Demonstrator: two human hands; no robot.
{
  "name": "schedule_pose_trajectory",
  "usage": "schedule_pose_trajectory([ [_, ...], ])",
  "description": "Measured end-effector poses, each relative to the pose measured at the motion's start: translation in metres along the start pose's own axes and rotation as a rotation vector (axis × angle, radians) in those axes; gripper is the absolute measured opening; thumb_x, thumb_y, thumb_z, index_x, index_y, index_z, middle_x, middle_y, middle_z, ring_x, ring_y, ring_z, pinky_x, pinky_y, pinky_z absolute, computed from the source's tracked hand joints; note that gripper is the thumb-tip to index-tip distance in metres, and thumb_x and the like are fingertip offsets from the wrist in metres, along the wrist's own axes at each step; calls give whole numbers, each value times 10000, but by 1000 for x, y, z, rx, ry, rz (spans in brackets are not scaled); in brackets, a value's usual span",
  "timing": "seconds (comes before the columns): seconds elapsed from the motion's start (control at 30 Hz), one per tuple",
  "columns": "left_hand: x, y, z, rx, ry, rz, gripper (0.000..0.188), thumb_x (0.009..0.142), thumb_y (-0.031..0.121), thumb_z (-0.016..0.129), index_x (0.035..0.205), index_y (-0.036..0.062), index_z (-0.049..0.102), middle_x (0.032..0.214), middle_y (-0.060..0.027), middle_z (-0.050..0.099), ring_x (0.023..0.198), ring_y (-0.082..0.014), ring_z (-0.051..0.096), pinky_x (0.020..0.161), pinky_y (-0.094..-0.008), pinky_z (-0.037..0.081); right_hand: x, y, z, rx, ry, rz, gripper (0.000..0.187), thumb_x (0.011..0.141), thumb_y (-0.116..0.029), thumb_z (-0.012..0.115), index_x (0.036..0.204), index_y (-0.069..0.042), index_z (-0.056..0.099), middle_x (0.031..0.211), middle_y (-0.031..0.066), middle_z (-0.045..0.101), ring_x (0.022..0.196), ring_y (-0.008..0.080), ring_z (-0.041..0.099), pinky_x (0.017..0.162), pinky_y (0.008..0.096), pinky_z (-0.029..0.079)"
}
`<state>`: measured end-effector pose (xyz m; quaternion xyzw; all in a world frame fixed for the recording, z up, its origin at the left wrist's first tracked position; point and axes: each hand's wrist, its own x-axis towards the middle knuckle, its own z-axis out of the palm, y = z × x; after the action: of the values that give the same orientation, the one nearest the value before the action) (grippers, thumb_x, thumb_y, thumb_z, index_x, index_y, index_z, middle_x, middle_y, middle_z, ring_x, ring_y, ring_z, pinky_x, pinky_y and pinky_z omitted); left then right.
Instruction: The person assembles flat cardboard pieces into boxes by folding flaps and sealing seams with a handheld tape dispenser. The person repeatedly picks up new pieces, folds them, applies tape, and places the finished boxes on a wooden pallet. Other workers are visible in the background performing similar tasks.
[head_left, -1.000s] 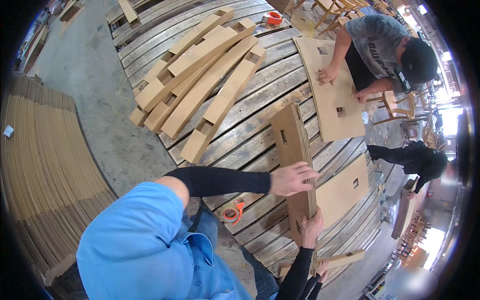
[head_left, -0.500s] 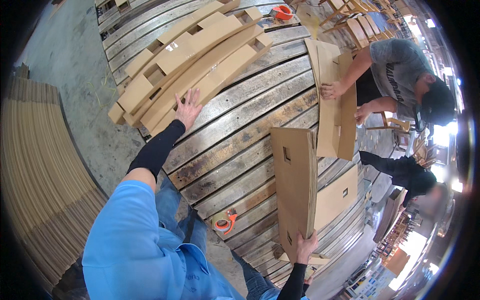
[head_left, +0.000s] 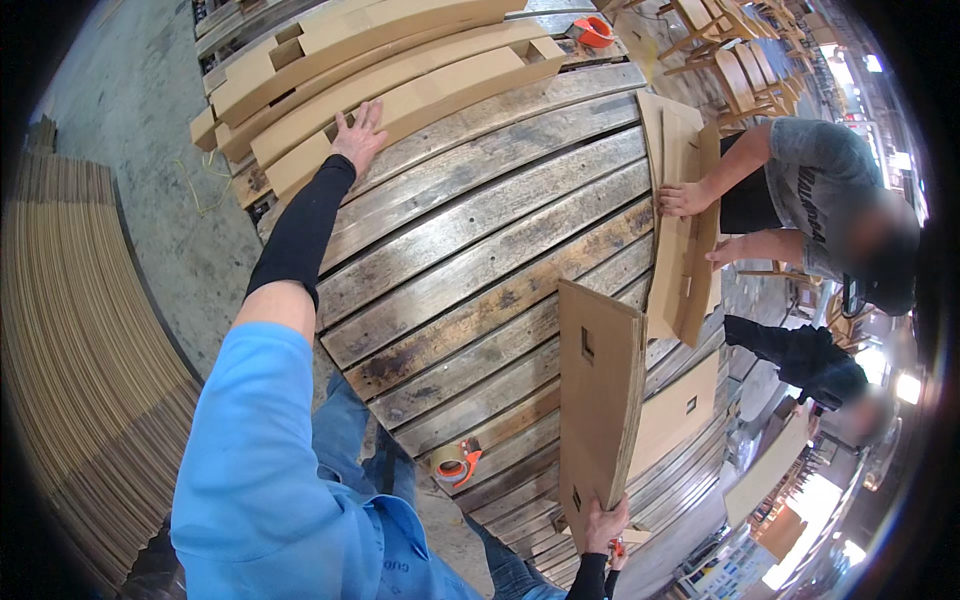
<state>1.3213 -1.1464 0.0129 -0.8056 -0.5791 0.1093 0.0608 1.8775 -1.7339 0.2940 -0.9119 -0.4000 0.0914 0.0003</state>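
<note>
The stack of cardboard sheets (head_left: 598, 390) stands on edge above the slatted table (head_left: 470, 240), its broad face with two small rectangular cut-outs turned toward the person's left. The right hand (head_left: 604, 525) grasps it at the end nearest the person, fingers curled about the edge close to the lower cut-out, so nearly all of the stack reaches out beyond the grip. Whether its underside bears on the boards cannot be told.

The left hand (head_left: 360, 137) is unclenched, its fingers spread over the nearest long carton (head_left: 450, 95), close to an opening in that carton; it appears to touch without gripping. The carton runs from beneath the fingers toward the far right, beside other long cartons (head_left: 330, 50).

The left arm, in a black sleeve, stretches nearly straight outward across the table's corner, while the right forearm comes in low at the bottom edge, mostly out of view. A tape dispenser (head_left: 455, 463) lies between the person and the stack; a flat cardboard sheet (head_left: 675, 410) lies just beyond the stack.
</note>
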Motion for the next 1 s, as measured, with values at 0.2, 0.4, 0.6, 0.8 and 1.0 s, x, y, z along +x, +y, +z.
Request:
schedule_pose_trajectory([
  [0.2,-73,96,-27,-482,195,100,419,800,304,802,1121,73,662,1658,-268,240,1522,-420,294,1193,-660,286,-4,4,-9,46,-71,-63,430,741,-174,824,1107,2,685,918,240,728,875,446,705,802,484,549],
  [0.4,-202,149,-77,-1224,263,-20,771,939,432,716,1496,-7,415,1667,-250,236,1537,-416,261,1251,-515,249,57,-47,-65,341,-405,-255,444,729,-173,833,1093,39,692,923,222,751,856,336,743,811,434,571],
  [0.6,-228,171,-76,-1677,263,-402,806,1015,453,612,1572,-50,319,1638,-248,324,1508,-395,335,1243,-479,268,178,-89,-29,217,-728,-464,577,729,-212,861,1218,26,670,1112,223,743,1047,334,717,948,410,543],
  [0.8,-256,184,23,-720,-106,-352,705,926,452,719,1428,-7,530,1641,-248,286,1480,-450,314,1197,-571,289,192,-94,117,166,-48,-333,793,788,-295,845,1452,-17,513,1435,272,559,1340,413,529,1136,475,422],
  [1.0,-268,177,32,-757,5,-299,627,883,386,773,1310,-26,569,1639,-276,257,1484,-454,299,1190,-577,300,94,19,206,171,-22,152,898,803,-359,847,1503,24,434,1516,274,486,1414,416,459,1178,476,381],
])
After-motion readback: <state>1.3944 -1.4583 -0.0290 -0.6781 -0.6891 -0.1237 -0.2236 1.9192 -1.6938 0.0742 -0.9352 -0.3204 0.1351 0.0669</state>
